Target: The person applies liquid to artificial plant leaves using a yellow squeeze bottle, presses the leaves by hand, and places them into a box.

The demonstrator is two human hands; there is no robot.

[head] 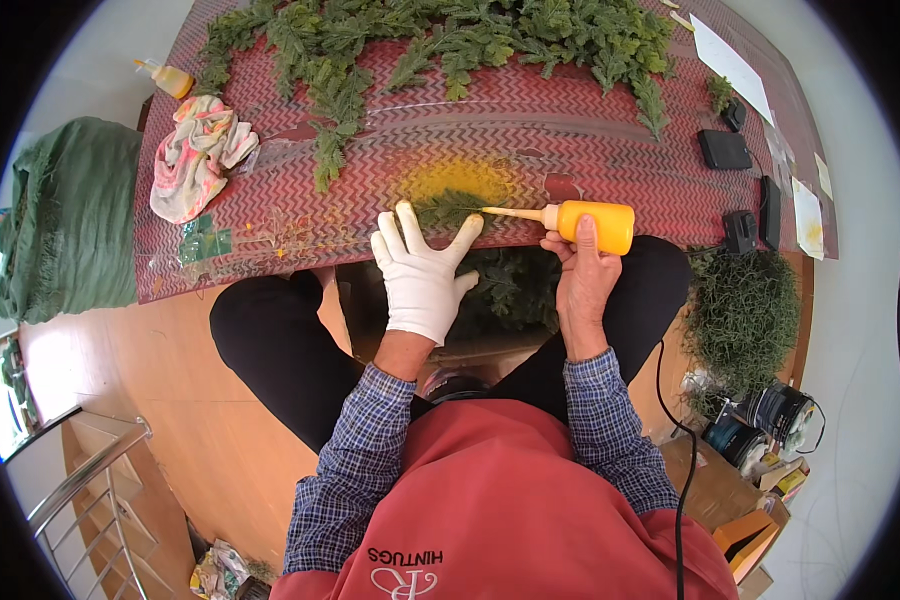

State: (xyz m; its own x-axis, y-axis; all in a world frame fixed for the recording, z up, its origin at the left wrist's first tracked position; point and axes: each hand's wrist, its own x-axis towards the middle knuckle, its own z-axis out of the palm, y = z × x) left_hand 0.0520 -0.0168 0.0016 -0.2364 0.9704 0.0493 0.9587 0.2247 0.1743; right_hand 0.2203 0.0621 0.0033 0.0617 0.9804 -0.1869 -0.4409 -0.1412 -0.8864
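Note:
My left hand (422, 274), in a white glove with stained fingertips, lies with fingers spread on an artificial evergreen sprig (450, 208) near the table's front edge. Bare, my right hand (586, 281) grips a yellow plastic squeeze bottle (607, 226) held sideways. The bottle's long thin nozzle points left, its tip at the sprig beside my left hand's fingers. Beyond the sprig, a yellow stain (457, 176) marks the red zigzag-patterned table cover (270, 202).
Green garlands (495, 37) cross the table's far side. At left lie a crumpled cloth (199, 157) and another bottle (169, 79). Black devices (724, 150) and papers (731, 67) are at right. Greenery (506, 289) sits beneath the table edge; a cable (675, 420) hangs at my right.

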